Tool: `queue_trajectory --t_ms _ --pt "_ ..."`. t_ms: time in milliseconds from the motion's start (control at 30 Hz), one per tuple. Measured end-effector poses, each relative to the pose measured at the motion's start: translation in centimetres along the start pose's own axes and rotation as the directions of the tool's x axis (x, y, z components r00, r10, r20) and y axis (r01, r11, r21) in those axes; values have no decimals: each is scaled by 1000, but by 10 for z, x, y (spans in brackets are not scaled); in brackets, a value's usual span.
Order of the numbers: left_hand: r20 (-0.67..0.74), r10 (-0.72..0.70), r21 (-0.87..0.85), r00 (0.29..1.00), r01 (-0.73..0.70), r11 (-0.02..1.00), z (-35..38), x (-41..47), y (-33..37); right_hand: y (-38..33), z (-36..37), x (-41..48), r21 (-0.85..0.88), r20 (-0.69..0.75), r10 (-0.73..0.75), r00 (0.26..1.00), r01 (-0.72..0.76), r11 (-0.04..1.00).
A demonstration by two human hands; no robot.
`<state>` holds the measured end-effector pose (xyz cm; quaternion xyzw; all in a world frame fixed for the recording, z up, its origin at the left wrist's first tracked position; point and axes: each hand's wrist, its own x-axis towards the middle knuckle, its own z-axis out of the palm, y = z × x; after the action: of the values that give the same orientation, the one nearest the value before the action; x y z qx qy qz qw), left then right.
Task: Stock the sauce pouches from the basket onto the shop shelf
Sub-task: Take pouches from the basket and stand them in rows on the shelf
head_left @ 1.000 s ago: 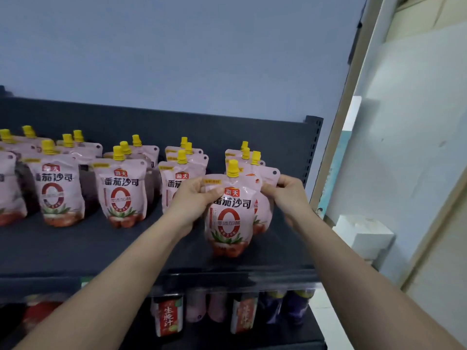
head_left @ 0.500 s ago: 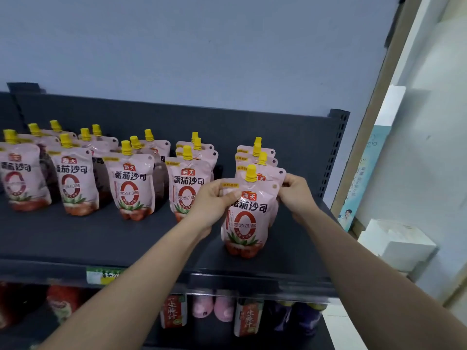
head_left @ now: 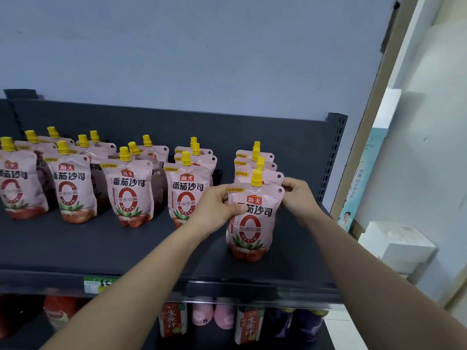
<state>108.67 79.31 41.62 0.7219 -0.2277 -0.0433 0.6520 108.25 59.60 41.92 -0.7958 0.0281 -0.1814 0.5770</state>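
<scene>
Right, I've got the pink soft sauce pouch with a yellow screw cap [head_left: 252, 223] standing on the dark grey metal shelf [head_left: 101, 251], at the front of the far-right row, base down on the deck as far as I can tell. My left hand [head_left: 214, 210] pinches its upper left shoulder, thumb across the printed face and fingers [head_left: 223, 194] curled round behind. My right hand [head_left: 299, 198] pinches the top right corner, just by the punched hang hole. The label faces me and the pouch is upright.

To do this well, I reckon: settle the base flat, square the face with the front pouch of the next row [head_left: 188, 195], then let go one hand at a time, since a soft pouch like this could slump. It's just in front of the three pouches filed behind it [head_left: 262, 170]; touching or not, I can't tell. No hard shove backwards, or that file may topple.

Now, room. To the right there's bare shelf up to the perforated dark upright post [head_left: 333, 157], so my right wrist can slide out freely. Ahead of the pouch there's open deck before the shelf's front lip [head_left: 252, 286], so the base is safe from that edge. The left is tighter, with my hand between two rows, so I'd draw it straight back towards me. The basket isn't in view.
</scene>
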Motion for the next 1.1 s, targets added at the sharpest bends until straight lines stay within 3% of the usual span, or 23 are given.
queue_trajectory --t_ms 767,867,967,1100 --pt "-37 -56 48 998 57 997 9 -10 6 -1 -12 -7 93 20 57 998 -58 994" --pt "-77 -17 208 997 33 978 4 -18 11 -7 -19 -7 116 -205 -10 979 34 993" --pt "-160 65 487 985 22 873 -7 -33 21 -34 -17 -14 26 -426 -190 885 222 975" --pt "-168 203 773 965 1 634 -30 -64 41 -77 8 -35 -112 -407 -434 804 428 897"
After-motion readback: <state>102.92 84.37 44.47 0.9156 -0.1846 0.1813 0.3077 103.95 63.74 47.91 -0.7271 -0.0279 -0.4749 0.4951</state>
